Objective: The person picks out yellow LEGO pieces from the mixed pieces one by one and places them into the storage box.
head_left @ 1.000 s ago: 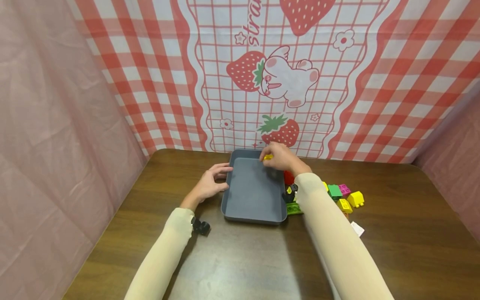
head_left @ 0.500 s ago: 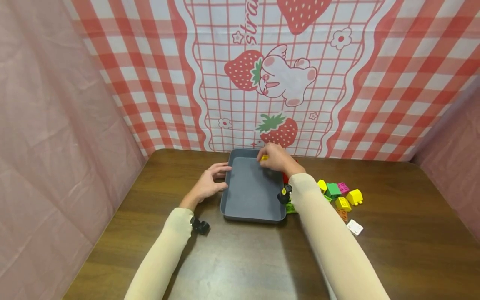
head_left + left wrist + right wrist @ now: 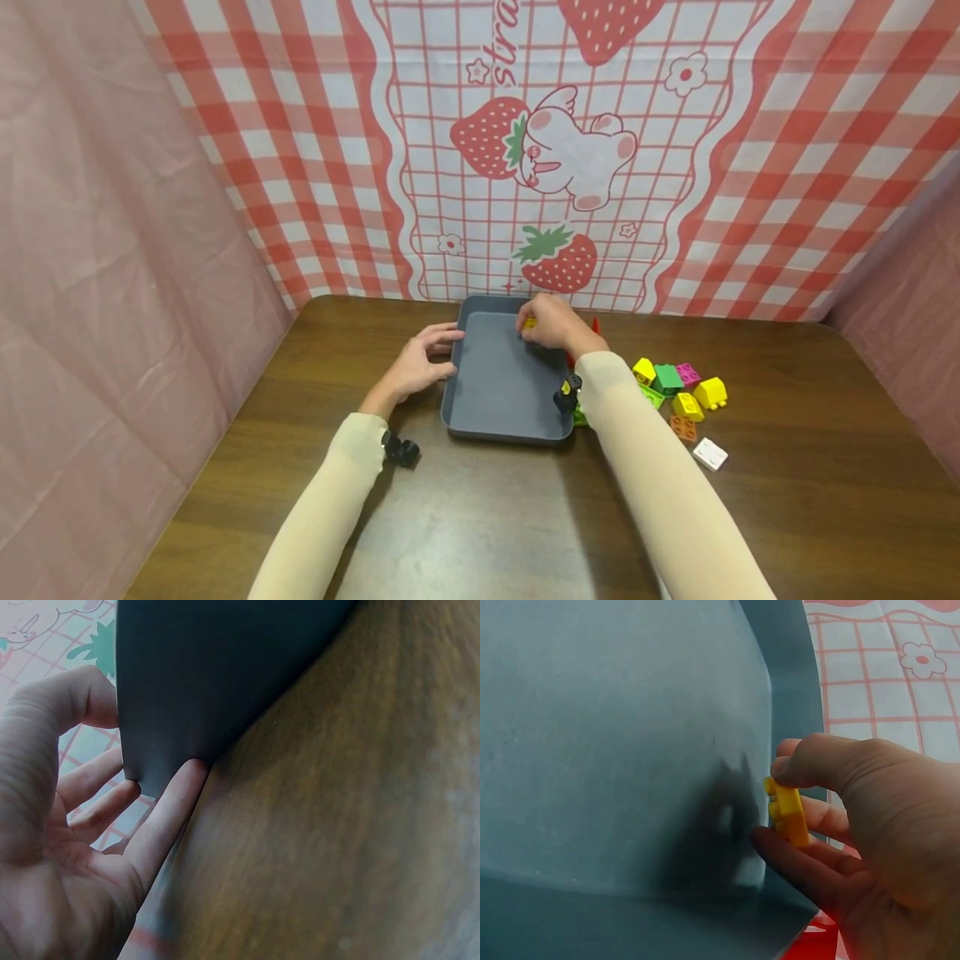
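A grey rectangular tray lies on the table. At its far right corner my right hand pinches a small yellow toy brick between thumb and fingers. In the right wrist view the brick's studs face the tray floor's left side, and the hand's shadow falls on the floor of the tray. My left hand stays at the tray's left side. Its fairly straight fingers touch the outer wall in the left wrist view, and the thumb lies by the rim.
Right of the tray lie loose toy bricks: green, magenta, yellow, orange and white. Red and light green pieces sit partly hidden behind the right arm. A strawberry-print cloth hangs behind the table.
My right hand, with the yellow brick, has shifted slightly left and then lower at the tray's far right corner. The left hand has stayed on the tray's left side.
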The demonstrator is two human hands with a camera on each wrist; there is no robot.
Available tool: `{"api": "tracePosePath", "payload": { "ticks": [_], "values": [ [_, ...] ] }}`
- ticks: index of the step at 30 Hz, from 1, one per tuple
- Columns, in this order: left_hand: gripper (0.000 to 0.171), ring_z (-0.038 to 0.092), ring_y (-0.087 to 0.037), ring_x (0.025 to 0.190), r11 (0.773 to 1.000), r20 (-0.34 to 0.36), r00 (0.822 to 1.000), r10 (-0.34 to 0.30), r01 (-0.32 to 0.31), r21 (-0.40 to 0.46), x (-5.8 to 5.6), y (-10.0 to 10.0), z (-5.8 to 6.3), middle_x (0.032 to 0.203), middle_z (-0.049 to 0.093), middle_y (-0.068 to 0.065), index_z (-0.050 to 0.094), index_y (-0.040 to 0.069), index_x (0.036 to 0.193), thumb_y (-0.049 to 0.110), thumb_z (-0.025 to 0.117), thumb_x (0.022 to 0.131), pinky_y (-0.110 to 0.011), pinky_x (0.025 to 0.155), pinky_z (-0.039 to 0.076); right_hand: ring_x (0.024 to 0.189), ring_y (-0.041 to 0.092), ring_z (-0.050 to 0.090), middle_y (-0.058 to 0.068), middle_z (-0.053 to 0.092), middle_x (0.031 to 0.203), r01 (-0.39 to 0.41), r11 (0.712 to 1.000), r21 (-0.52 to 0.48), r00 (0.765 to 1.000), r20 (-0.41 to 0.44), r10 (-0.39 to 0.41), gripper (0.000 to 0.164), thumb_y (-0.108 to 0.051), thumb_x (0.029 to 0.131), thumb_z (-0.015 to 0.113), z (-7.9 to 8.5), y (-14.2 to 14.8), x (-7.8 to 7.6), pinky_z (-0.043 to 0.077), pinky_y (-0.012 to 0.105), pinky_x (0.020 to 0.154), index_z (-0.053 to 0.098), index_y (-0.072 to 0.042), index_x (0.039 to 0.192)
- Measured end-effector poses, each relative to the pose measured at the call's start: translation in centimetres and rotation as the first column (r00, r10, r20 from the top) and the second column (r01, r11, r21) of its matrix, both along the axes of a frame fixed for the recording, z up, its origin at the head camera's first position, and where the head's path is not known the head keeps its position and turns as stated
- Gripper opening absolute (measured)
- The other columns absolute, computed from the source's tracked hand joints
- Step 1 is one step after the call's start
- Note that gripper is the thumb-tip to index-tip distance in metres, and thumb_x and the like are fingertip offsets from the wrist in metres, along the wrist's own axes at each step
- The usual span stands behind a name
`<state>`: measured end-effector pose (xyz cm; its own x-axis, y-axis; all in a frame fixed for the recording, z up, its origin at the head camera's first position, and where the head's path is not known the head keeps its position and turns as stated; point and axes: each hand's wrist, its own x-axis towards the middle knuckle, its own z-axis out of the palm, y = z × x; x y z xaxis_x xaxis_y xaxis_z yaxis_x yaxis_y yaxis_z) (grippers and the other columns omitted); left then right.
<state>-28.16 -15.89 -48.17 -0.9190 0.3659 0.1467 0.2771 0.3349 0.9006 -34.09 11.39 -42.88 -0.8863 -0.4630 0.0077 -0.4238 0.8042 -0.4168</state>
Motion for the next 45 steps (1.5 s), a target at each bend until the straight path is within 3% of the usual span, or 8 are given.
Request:
{"api": "tracePosePath", "payload": {
  "ticks": [9,27,35,45],
  "values": [
    [0.059,0.056,-0.04,0.125,1.0,-0.008,1.0,-0.004,0.004,0.002,-0.03,0.02,-0.1,0.156,0.042,-0.015,0.058,0.0,0.138,-0.005,0.067,0.08,-0.047,0.089,0.061,0.092,0.029,0.058,0.01,0.071,0.099,-0.009,0.999,0.049,1.0,0.017,0.008,0.006,-0.009,0.084,0.074,-0.22,-0.29,0.09,0.051,0.049,0.089,0.077,-0.009,0.088],
    [0.058,0.056,-0.041,0.125,1.0,-0.004,1.0,-0.01,0.01,0.015,-0.08,0.03,-0.31,0.156,0.042,-0.016,0.058,-0.001,0.137,-0.006,0.067,0.08,-0.048,0.09,0.06,0.089,0.026,0.058,0.009,0.069,0.097,0.003,0.994,0.108,1.0,0.014,-0.004,0.005,-0.011,0.084,0.074,-0.39,-0.47,0.31,0.053,0.042,0.079,0.074,-0.008,0.087],
    [0.059,0.057,-0.039,0.125,1.0,0.007,1.0,-0.002,0.002,-0.001,-0.02,0.06,-0.06,0.157,0.041,-0.014,0.058,0.001,0.138,-0.005,0.067,0.08,-0.045,0.089,0.06,0.093,0.029,0.058,0.011,0.068,0.105,-0.005,0.992,0.124,1.0,0.03,0.001,0.015,-0.01,0.083,0.074,-0.25,-0.45,0.18,0.055,0.046,0.084,0.072,-0.009,0.098],
    [0.059,0.057,-0.039,0.124,1.0,-0.002,1.0,-0.003,0.003,0.003,-0.07,0.03,-0.1,0.156,0.042,-0.015,0.058,0.0,0.138,-0.005,0.067,0.08,-0.044,0.088,0.061,0.092,0.028,0.058,0.012,0.069,0.107,-0.017,0.992,0.128,0.999,0.036,0.013,0.017,-0.011,0.083,0.074,-0.04,-0.54,0.13,0.055,0.045,0.084,0.074,-0.009,0.1]
  ]
}}
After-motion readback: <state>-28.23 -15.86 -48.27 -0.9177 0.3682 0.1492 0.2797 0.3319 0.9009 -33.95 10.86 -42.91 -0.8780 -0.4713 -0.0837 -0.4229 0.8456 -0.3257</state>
